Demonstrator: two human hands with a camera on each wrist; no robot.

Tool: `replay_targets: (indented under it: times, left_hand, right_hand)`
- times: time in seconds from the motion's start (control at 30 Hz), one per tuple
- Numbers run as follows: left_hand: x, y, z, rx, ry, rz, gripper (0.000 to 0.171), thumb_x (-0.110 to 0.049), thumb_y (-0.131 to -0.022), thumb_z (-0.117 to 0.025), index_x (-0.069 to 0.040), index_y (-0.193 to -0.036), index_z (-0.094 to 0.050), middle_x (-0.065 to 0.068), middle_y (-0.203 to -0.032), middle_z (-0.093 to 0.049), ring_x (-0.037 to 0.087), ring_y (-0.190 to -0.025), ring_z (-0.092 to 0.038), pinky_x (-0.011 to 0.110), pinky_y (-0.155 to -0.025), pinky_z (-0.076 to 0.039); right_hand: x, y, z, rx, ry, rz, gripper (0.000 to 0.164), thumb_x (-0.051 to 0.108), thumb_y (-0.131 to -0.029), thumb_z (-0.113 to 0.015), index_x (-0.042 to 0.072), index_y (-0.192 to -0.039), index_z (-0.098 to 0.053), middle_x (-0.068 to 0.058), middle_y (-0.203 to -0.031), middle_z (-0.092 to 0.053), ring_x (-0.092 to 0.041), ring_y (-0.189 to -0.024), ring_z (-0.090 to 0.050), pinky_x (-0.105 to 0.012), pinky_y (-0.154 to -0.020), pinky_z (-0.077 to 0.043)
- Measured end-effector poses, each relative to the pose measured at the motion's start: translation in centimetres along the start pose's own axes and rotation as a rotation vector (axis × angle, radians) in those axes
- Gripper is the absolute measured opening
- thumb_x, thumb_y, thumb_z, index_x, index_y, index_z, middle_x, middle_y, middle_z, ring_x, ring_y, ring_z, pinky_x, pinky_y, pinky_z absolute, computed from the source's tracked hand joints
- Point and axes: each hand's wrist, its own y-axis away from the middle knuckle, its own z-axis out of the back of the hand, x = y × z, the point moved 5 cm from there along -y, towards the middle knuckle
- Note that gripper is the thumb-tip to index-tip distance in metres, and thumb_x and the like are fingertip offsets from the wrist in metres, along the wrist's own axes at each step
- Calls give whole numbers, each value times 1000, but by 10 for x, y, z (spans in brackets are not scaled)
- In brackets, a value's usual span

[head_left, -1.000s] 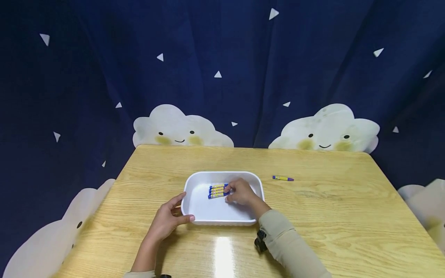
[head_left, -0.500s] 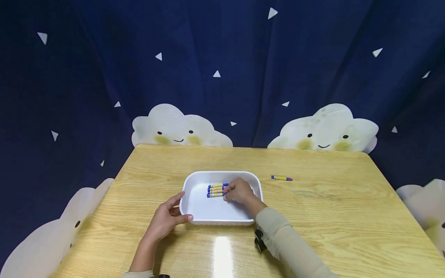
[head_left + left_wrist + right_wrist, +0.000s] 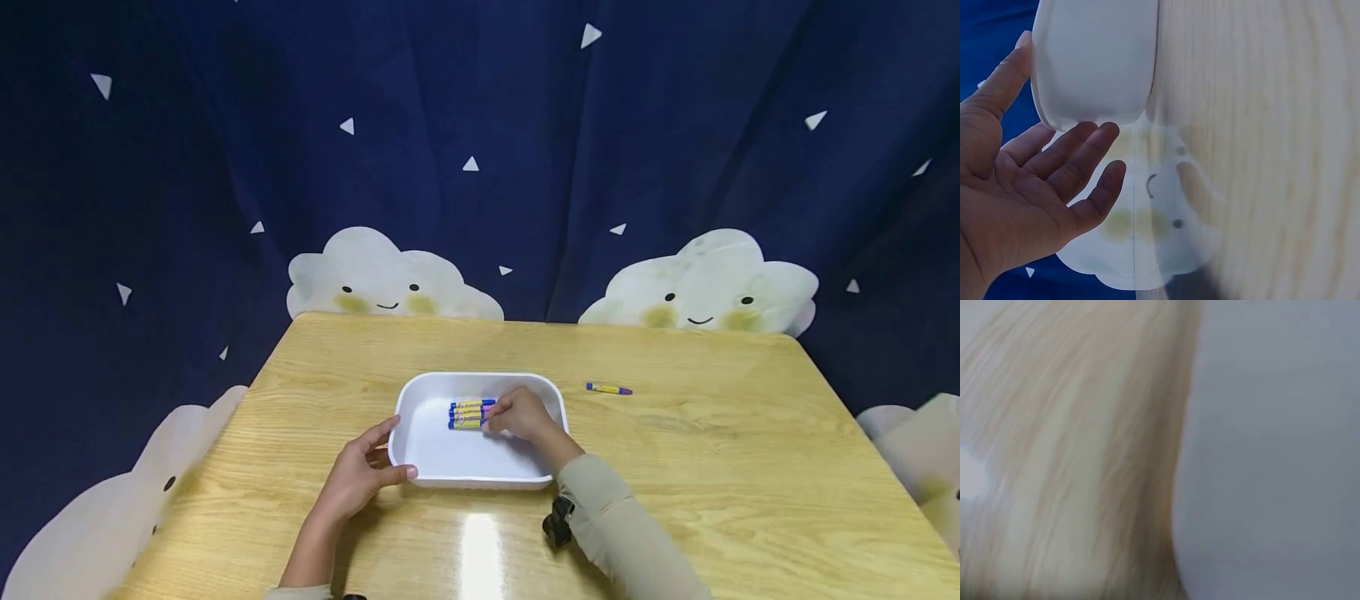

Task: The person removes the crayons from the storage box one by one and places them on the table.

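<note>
A few crayons (image 3: 467, 414) lie in the tray (image 3: 465, 458), close side by side. I call the far side of the desk (image 3: 712, 475) 12 o'clock, so they lie long-ways from about 9 to 3. The right grip (image 3: 522, 414) is at their 3 o'clock ends, and the crayons reach out from it toward 9. I see its fingers bent over those ends, but they hide the tips, so I can't tell if they pinch one. My right wrist view is a blur and shows no fingers.

The left grip (image 3: 358, 479) is farther off, at the tray's 8 o'clock corner. Its thumb and fingers are spread apart and touch the tray there. From it, I find the crayons at 2 o'clock.

Out on the desk is a lone crayon (image 3: 609, 388), about 2 o'clock from the right grip, which is the nearer one. It lies 9 to 3 too, with its purple tip at 3. Past the desk, at 12, hangs a blue curtain (image 3: 420, 158) with clouds.
</note>
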Motion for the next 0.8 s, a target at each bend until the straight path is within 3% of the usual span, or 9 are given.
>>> replay_targets:
  times: [0.2, 0.57, 0.8]
  left_hand:
    - [1, 1, 0, 4, -14, -1, 80, -5, -66, -84, 0, -136, -45, 22, -124, -53, 36, -103, -58, 38, -79, -50]
    - [-3, -1, 1, -3, -46, -3, 82, -5, -66, -84, 0, -137, -44, 23, -125, -53, 37, -103, -58, 39, -80, -50]
    - [-22, 6, -2, 3, -58, 2, 80, 2, -66, -81, 8, -135, -41, 29, -124, -51, 42, -101, -57, 41, -79, -50]
  right_hand:
    - [7, 4, 5, 41, -104, 51, 6, 7, -74, -76, 3, -78, -74, -1, -78, -68, -12, -70, -51, -25, -62, -40]
    - [18, 14, 21, 49, -117, 174, 11, 8, -74, -76, 0, -81, -74, -1, -71, -66, -9, -62, -47, -23, -54, -38]
    - [17, 29, 41, 58, -160, 157, 8, 9, -77, -76, 3, -82, -74, 0, -73, -65, -13, -67, -51, -27, -58, -41]
